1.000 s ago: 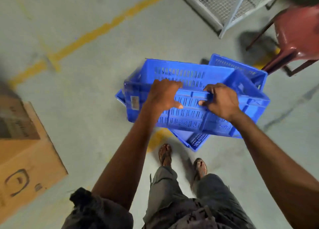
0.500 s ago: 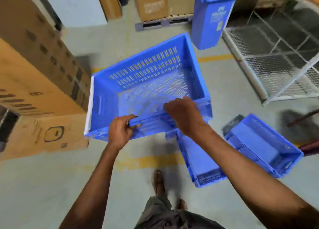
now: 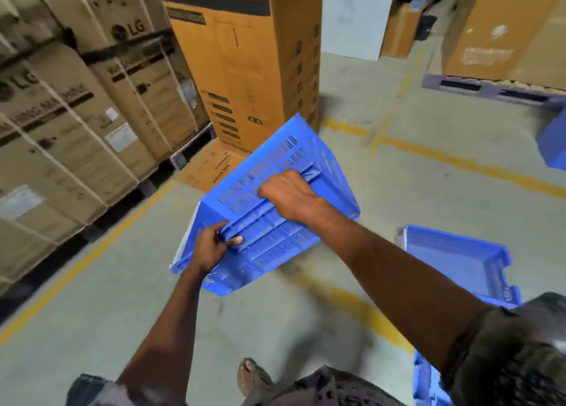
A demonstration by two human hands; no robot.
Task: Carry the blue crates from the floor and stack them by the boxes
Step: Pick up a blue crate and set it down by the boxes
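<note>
The blue crate [image 3: 269, 222] has tipped away; left hand [image 3: 211, 246] and right hand [image 3: 288, 196] still clamp its rim

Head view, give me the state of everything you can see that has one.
Carried crate: off the floor, tilted, held by both hands.
Left hand: grips the crate's near rim.
Right hand: grips the crate's side.
Floor crate: on the floor, empty.
LG boxes: stacked, strapped.
</note>
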